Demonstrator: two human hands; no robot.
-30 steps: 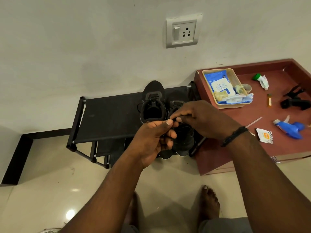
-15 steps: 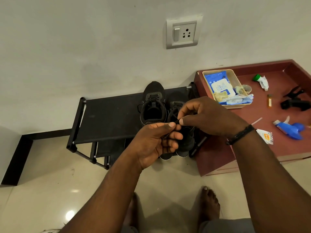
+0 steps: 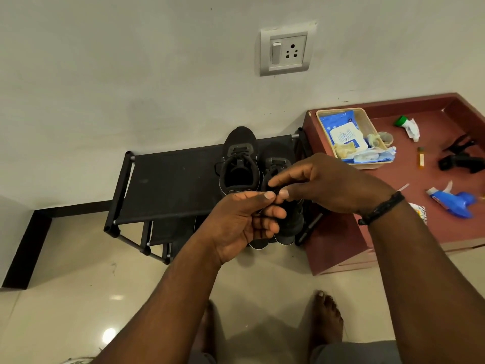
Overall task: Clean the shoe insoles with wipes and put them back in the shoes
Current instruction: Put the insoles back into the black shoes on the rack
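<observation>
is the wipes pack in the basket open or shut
Shut, as far as the view shows: the white flap on the wipes pack lies flat in the basket, with no wipe sticking out of it.

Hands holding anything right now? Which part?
Both the left hand and the right hand pinch a small dark piece between thumb and fingertips, above the right-side black shoe. It looks like a shoelace, but I cannot tell for sure.

Grey wall (image 3: 131, 74), glossy tile floor (image 3: 65, 285)

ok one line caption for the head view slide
Both hands pinch a black shoe's lace over the shoe rack.
</observation>
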